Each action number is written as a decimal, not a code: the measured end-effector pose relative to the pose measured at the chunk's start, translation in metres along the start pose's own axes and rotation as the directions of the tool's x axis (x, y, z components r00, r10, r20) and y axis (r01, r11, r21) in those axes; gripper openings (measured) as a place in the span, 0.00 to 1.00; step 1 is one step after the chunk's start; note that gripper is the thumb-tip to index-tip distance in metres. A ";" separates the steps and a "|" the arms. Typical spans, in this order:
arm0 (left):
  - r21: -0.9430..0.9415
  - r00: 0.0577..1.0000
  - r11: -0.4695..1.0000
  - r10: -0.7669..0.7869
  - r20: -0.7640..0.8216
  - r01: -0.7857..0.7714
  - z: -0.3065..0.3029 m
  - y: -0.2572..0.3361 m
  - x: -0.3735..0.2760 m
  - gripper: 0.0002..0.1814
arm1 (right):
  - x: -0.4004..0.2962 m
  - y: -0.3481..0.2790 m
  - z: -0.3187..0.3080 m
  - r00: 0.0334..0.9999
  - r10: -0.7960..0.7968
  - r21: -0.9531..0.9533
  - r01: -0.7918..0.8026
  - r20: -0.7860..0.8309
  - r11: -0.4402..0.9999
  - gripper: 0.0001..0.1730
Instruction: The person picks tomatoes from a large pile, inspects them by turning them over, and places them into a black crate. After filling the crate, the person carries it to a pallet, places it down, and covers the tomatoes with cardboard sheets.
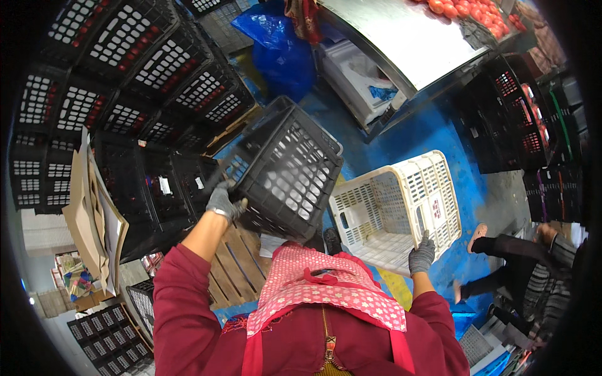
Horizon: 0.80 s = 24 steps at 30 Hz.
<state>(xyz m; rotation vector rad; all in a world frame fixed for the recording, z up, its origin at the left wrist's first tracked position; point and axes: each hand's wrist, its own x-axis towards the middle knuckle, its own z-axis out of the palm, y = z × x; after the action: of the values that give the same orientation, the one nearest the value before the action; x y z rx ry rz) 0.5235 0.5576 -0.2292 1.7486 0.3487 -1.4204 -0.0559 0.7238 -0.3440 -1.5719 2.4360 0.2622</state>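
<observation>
My left hand [225,203], in a grey knit glove, grips the near left corner of a black plastic crate [292,176]. That crate is tilted in front of me, its slotted side turned up towards the camera. In the same kind of glove, my right hand [422,254] holds the rim of a white plastic crate [430,188] to the right. The white crate leans with its open top facing left and towards me, and no contents show inside it. A printed mark sits on its slotted side.
Stacked black crates [127,42] with red produce rise at the left, beside upright cardboard sheets [96,221]. A wooden pallet [235,268] lies near my feet. Tomatoes [463,11] sit on a metal table [390,37]. More crates [503,117] and another person [526,268] are at the right.
</observation>
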 end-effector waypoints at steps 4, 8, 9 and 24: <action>0.153 0.950 0.943 0.306 -0.056 -0.295 0.048 0.009 0.006 0.09 | -0.009 -0.005 0.008 0.995 -0.031 0.001 0.031 -0.092 1.000 0.45; 0.041 0.826 0.831 0.556 -0.094 -0.554 0.075 -0.014 0.045 0.16 | -0.010 -0.017 0.000 0.998 0.003 0.037 -0.001 -0.058 0.999 0.46; 0.025 0.783 0.783 0.622 0.007 -0.622 0.080 -0.020 0.059 0.16 | -0.012 -0.015 -0.002 0.999 0.016 0.037 -0.015 -0.028 0.999 0.47; 0.305 0.926 0.882 0.378 -0.005 -0.358 0.098 -0.168 0.260 0.33 | -0.007 -0.014 0.001 0.994 -0.060 0.040 0.064 -0.091 0.997 0.46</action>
<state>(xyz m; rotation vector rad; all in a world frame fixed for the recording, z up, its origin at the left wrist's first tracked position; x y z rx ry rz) 0.4283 0.5153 -0.5372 1.9790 -0.1756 -1.1828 -0.0402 0.7244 -0.3436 -1.6713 2.4366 0.1307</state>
